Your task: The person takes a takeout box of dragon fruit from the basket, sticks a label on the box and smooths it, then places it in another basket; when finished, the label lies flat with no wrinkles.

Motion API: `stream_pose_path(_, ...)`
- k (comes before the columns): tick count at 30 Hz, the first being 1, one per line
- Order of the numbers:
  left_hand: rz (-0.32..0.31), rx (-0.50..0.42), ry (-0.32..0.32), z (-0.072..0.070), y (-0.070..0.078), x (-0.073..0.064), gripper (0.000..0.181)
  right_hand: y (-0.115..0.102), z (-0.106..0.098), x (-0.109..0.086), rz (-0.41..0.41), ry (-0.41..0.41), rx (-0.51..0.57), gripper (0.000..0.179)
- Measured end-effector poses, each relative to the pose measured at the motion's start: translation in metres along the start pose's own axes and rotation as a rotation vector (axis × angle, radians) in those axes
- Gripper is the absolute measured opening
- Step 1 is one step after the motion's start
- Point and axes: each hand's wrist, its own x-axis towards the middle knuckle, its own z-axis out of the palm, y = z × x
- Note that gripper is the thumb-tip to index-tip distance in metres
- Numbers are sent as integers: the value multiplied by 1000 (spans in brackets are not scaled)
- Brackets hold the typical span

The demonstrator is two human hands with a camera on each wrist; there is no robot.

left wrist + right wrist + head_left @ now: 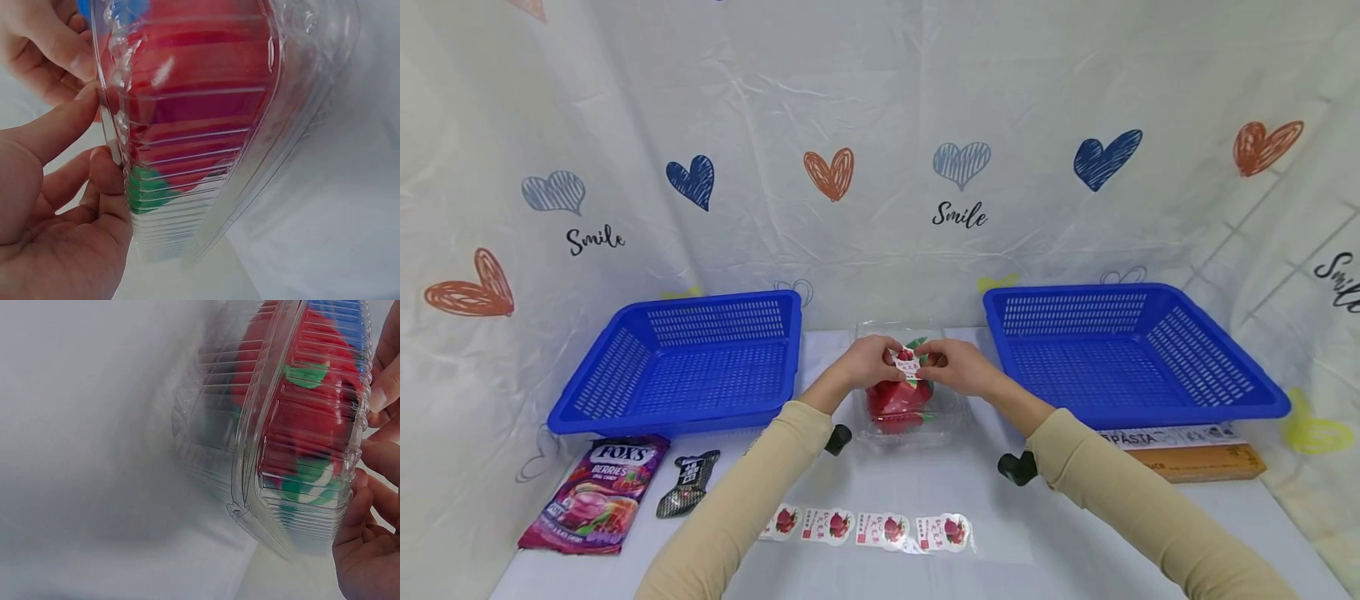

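Note:
A clear plastic clamshell box (951, 421) stands in the middle of the table, with a red and green fruit-like object (898, 404) inside it. On top of the lid is a white label sticker (907, 365) printed with a red fruit and writing. My left hand (871, 363) pinches its left edge between thumb and fingers. From the other side my right hand (961, 367) pinches the right edge. Both wrist views show the fingertips of the left hand (69, 212) and right hand (372, 531) close against the lid. How much of the sticker touches the lid cannot be told.
A backing strip with several fruit stickers (880, 531) lies in front of the box. Blue baskets stand at left (722, 408) and right (1150, 408). A Fox's candy bag (598, 496), a black packet (688, 483) and a pasta box (1202, 461) lie before them.

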Motion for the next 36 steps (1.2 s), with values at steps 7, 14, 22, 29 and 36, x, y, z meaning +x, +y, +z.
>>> stream_pose_path(7, -6, -33, 21, -1, -3, -3, 37, 0, 3, 1, 20, 24, 8, 33)
stream_pose_path(14, 16, -46, 43, 0, -5, -4, 23, 1, 6, -1, -2, 71, 5, 23)
stream_pose_path(22, 4, -61, 27, 2, -6, -4, 34, 3, 8, -2, -16, 101, 4, 23)
stream_pose_path(29, 5, -50, 12, 0, -7, -2, 49, 0, 5, 0, -2, 75, -4, 33)
stream_pose_path(36, 2, -39, 32, -1, -5, -5, 39, -3, 4, 0, 7, 67, -17, 31)
